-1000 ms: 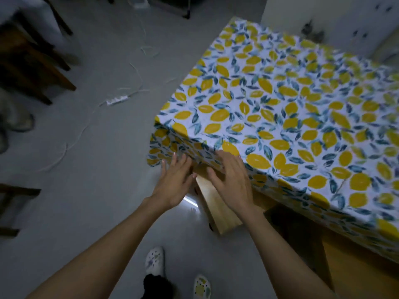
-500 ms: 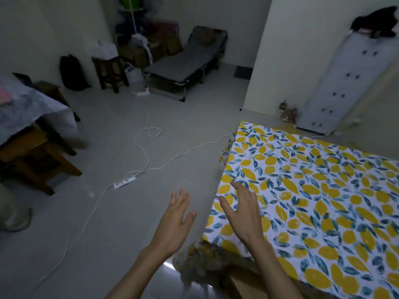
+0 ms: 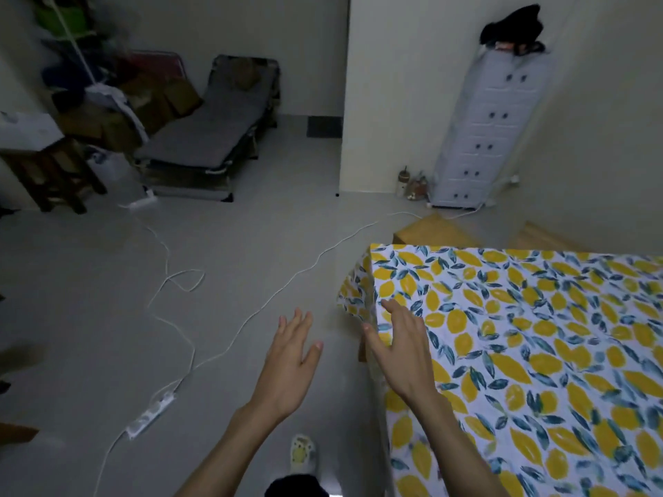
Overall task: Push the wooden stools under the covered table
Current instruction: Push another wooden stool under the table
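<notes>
The covered table (image 3: 520, 335) wears a lemon-print cloth and fills the right half of the view. Two wooden stools stick out past its far edge: one stool (image 3: 436, 231) at the far left corner, a second stool (image 3: 538, 236) to its right. My left hand (image 3: 290, 364) hovers over the floor left of the table, fingers spread, holding nothing. My right hand (image 3: 401, 347) is open too, raised above the table's near left corner. The stool I was touching a moment ago is hidden.
A white cable with a power strip (image 3: 152, 414) snakes across the grey floor. A folding cot (image 3: 211, 138) and boxes stand at the back, a dark stool (image 3: 50, 170) at far left, a white drawer tower (image 3: 491, 127) by the wall. My shoe (image 3: 302, 453) shows below.
My view has risen from the table's side to the room. Both hands have left the stool under the cloth edge and lifted, open, into the air.
</notes>
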A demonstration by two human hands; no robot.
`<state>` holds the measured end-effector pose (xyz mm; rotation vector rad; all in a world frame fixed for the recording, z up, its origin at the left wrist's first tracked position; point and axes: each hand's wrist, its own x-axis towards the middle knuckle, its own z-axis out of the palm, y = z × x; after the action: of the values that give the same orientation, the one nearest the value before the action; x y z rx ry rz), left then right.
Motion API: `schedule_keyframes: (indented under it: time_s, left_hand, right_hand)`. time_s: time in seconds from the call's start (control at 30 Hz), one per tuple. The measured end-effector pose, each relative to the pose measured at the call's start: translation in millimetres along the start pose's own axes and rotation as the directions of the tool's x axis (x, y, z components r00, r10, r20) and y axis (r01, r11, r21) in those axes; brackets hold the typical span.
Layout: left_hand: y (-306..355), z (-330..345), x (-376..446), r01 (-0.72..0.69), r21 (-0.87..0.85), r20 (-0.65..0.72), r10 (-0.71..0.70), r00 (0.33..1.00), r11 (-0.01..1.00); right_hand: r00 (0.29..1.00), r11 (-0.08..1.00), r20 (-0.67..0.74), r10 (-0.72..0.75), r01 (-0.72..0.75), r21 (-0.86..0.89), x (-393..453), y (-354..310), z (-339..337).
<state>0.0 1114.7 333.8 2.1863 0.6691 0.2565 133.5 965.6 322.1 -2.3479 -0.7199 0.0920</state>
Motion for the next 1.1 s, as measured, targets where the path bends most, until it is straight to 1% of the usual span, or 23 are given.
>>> schedule_keyframes:
  time_s: [0.13,0.23,0.37,0.47,0.57,0.63,0.7,0.73,0.8,0.87,1.0,1.1]
  left_hand:
    - [0.2,-10.3,105.5,-0.042,-0.008,0.029,0.043,0.999,0.999]
    - [5.5,-24.2,176.6,-0.089,-0.004,0.081,0.089,0.993,0.996]
    - [17.2,-40.0,268.3,-0.126,-0.012,0.12,0.127,0.985,0.992]
    - [23.9,-41.4,337.6,-0.16,-0.032,0.129,0.163,0.978,0.987]
    - [26.0,-33.5,413.9,-0.234,-0.041,0.131,0.237,0.963,0.971]
    - [27.6,-29.3,472.6,-0.287,-0.038,0.155,0.29,0.944,0.957]
    - [31.5,-25.4,534.9,-0.333,-0.025,0.21,0.331,0.92,0.942]
    - [34.6,-23.9,566.1,-0.361,-0.002,0.258,0.349,0.901,0.933]
    - [42.8,-20.3,626.4,-0.43,0.053,0.355,0.385,0.852,0.901]
    - [57.1,-12.4,683.8,-0.493,0.075,0.42,0.421,0.804,0.867]
    - [93.6,17.4,776.3,-0.543,0.03,0.517,0.451,0.727,0.839]
    - [116.6,49.2,833.1,-0.59,-0.022,0.573,0.494,0.654,0.807]
  right_hand:
    - [0.999,0.999,-0.026,0.046,-0.046,-0.004,100.0,-10.3,12.0]
    - [0.996,0.997,-0.042,0.083,-0.082,0.007,172.9,-21.8,13.9]
    - [0.993,0.995,-0.075,0.095,-0.097,-0.016,254.0,-33.0,14.1]
    - [0.984,0.988,-0.112,0.141,-0.147,-0.042,310.5,-24.3,19.4]
    - [0.968,0.974,-0.156,0.197,-0.212,-0.084,368.1,-4.5,26.9]
    - [0.953,0.957,-0.176,0.248,-0.269,-0.107,409.4,8.2,31.1]
    - [0.933,0.939,-0.205,0.296,-0.323,-0.115,453.0,21.4,33.1]
    - [0.918,0.926,-0.222,0.327,-0.359,-0.121,475.2,28.2,32.3]
    - [0.883,0.889,-0.25,0.397,-0.438,-0.137,515.3,40.3,27.9]
    - [0.842,0.85,-0.281,0.461,-0.509,-0.131,549.5,50.8,20.9]
    - [0.756,0.769,-0.348,0.554,-0.625,-0.135,605.1,73.2,5.0]
    - [0.688,0.717,-0.392,0.611,-0.691,-0.096,645.7,97.1,-3.4]
